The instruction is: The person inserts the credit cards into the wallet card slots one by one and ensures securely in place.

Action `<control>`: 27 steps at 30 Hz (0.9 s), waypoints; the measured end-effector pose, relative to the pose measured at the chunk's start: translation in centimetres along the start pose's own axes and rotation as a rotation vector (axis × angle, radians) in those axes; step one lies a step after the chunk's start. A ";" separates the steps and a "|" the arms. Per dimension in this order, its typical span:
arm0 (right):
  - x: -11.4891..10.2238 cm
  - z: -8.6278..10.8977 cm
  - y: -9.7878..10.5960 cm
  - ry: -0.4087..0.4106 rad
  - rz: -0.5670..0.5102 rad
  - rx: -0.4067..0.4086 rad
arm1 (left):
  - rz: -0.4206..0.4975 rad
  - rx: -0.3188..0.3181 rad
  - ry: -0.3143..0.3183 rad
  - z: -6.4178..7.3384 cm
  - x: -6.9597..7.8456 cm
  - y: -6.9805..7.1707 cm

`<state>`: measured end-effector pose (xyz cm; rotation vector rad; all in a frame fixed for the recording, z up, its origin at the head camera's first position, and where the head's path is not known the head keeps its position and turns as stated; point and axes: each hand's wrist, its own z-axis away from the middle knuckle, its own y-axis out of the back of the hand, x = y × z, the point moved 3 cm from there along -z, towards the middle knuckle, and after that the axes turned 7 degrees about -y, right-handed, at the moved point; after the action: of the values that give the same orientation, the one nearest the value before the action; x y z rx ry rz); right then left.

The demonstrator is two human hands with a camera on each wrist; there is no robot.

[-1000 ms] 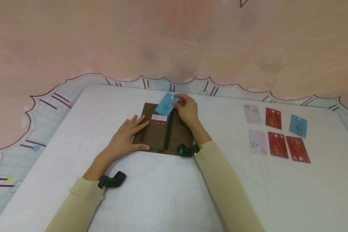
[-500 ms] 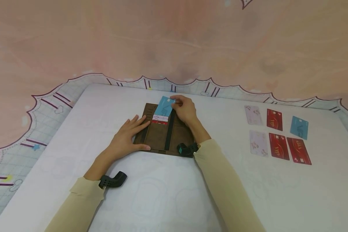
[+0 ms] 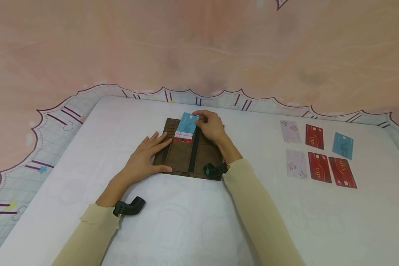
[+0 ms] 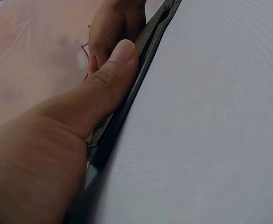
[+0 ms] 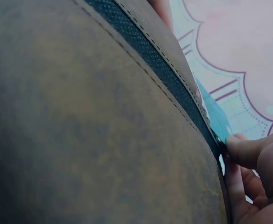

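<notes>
An open brown wallet (image 3: pixel 177 157) lies flat on the white table, a dark elastic band running down its right half. My left hand (image 3: pixel 141 159) rests with spread fingers on the wallet's left side, its thumb (image 4: pixel 113 74) on the near edge. At the wallet's top, my right hand (image 3: pixel 211 125) pinches a blue card (image 3: pixel 187 122) by its upper right corner. The card's lower end is hidden behind a white flowered card (image 3: pixel 183 135). Below that, a red card (image 3: pixel 183 140) shows as a strip in the slots. The right wrist view shows the thumb on the blue card (image 5: pixel 216 114).
To the right lie several loose cards in two rows: pale flowered ones (image 3: pixel 296 163), red ones (image 3: pixel 319 167) and a blue one (image 3: pixel 343 145). A patterned cloth (image 3: pixel 199 48) borders the white table (image 3: pixel 173 221) at the back and left.
My right hand has brought the blue card down and left, straightening it in line with the slots, and its lower end has slid in behind the flowered card. My left hand has stayed on the wallet.
</notes>
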<state>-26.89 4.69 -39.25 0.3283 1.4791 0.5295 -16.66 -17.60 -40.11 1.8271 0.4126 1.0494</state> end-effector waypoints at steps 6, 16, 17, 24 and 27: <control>-0.1 0.1 -0.3 -0.003 0.032 -0.038 | -0.010 0.004 -0.005 0.1 -0.1 0.0; -0.3 0.6 -0.4 0.028 0.117 -0.072 | -0.011 -0.005 0.006 0.1 -0.1 0.0; -0.3 0.6 -0.4 0.033 0.123 -0.073 | -0.011 -0.005 0.006 0.1 0.0 0.0; -0.3 0.8 -0.5 0.047 0.156 -0.077 | -0.014 -0.002 0.004 0.1 0.0 0.1; -0.4 0.9 -0.7 0.067 0.172 -0.073 | -0.017 -0.001 0.005 0.0 -0.1 0.1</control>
<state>-25.92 4.00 -39.14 0.3853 1.4999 0.7362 -16.67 -17.69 -40.09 1.8174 0.4299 1.0425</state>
